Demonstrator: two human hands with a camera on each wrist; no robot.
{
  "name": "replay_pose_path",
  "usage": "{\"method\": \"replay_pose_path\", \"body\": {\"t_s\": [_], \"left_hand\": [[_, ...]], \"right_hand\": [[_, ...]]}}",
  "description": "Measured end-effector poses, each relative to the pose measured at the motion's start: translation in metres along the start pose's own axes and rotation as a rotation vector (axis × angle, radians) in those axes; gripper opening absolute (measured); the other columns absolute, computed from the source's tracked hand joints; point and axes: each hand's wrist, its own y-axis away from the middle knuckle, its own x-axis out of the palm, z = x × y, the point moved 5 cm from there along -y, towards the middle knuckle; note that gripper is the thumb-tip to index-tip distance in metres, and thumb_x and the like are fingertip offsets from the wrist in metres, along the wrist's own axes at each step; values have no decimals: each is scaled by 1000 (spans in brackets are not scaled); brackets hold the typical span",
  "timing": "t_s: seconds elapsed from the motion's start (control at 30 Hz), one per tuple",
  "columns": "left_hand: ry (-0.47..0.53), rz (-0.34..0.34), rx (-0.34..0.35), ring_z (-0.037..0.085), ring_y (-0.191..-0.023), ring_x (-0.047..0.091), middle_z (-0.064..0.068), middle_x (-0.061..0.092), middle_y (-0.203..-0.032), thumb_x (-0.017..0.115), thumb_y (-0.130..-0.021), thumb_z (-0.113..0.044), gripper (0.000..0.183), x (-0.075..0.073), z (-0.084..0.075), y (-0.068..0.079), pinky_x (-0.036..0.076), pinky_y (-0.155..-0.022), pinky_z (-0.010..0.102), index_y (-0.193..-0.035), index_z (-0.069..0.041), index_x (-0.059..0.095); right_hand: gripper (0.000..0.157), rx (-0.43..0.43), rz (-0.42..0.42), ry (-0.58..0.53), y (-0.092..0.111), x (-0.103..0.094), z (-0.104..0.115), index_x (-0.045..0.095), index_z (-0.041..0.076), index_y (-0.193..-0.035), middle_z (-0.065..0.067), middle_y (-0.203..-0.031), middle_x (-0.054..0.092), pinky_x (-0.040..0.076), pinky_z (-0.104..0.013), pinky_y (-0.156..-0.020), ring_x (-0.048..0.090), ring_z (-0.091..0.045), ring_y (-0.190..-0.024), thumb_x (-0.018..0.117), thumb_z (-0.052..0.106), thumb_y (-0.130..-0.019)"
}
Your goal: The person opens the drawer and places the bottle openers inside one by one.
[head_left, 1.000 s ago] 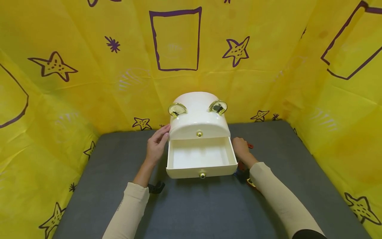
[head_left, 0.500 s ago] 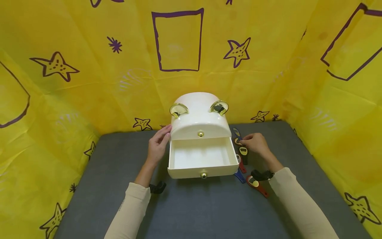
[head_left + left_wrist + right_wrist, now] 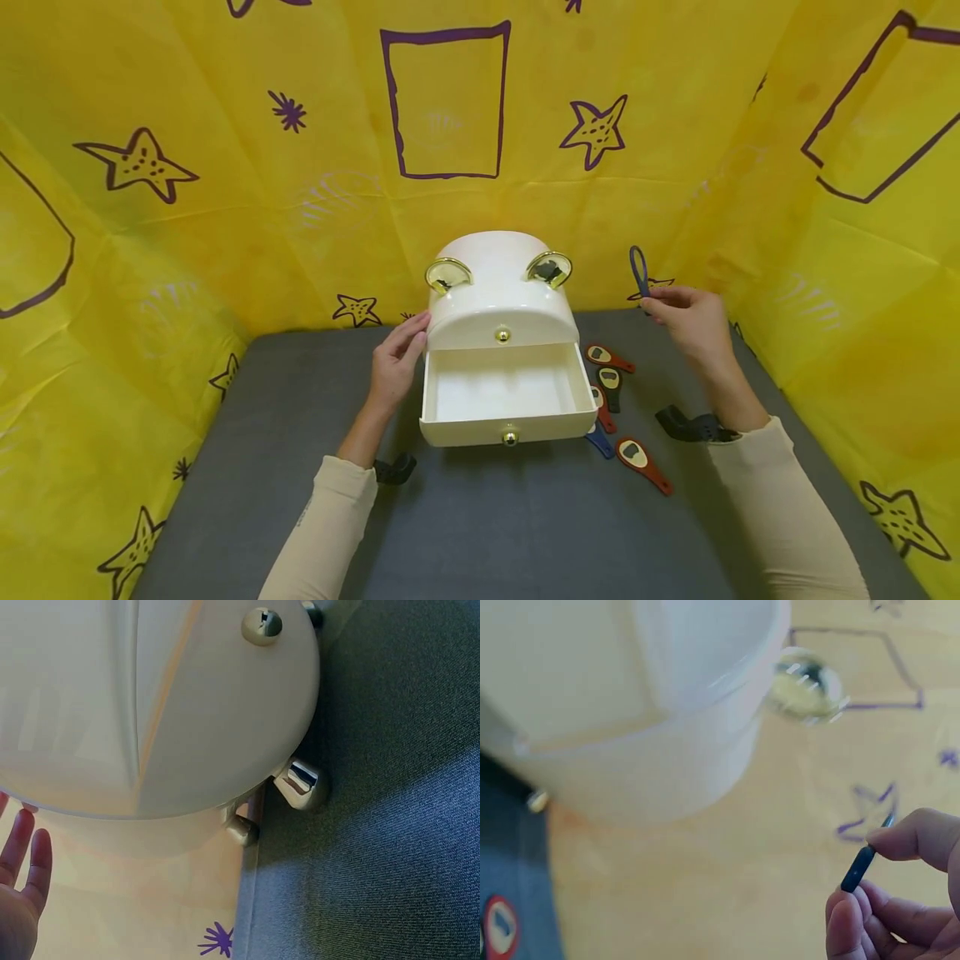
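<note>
Lifting since earlier, right hand [image 3: 693, 321] fingers pinching blue opener [image 3: 639, 271], left hand [image 3: 395, 362] flat on box [image 3: 498, 300]

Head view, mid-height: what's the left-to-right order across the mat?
Left hand → open drawer of the cream box → red opener → right hand holding a dark blue opener.
</note>
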Motion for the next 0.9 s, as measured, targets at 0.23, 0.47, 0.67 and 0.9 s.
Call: {"method": "replay_pose_path", "body": {"t_s": [0.23, 0.47, 0.67, 0.9], "left_hand": [[-16, 13, -2, -5, -118, 54, 28, 57, -134, 57, -95, 2, 30, 1, -16, 2, 47, -96, 10, -123, 11, 61], [-7, 1, 22, -4, -119, 54, 30, 57, -132, 57, -94, 4, 29, 1, -16, 2, 47, -96, 10, -121, 12, 61], [-2, -7, 17, -6, -117, 55, 32, 56, -131, 57, -93, 5, 29, 1, -15, 2, 47, -95, 10, -120, 14, 61], [5, -15, 23, -6, -118, 54, 32, 56, -132, 56, -93, 7, 29, 0, 4, 0, 46, -97, 9, -121, 13, 61]], "right_hand": [[36, -124, -25, -41, 17, 4, 37, 68, -7, -114, 30, -72, 61, 51, -9, -64, 60, 7, -69, 72, 17, -88], [27, -285, 1, -18, 38, 22, 74, 71, -6, -106, 18, -77, 65, 51, -7, -65, 60, 4, -69, 75, 11, -85], [22, -374, 151, 19, 56, 55, 95, 71, -6, -101, -19, -89, 70, 52, -11, -65, 60, -3, -69, 75, 4, -83], [16, -438, 343, 31, 72, 97, 100, 73, -2, -95, -12, -82, 69, 52, -18, -64, 60, -13, -70, 75, 3, -81]]}}
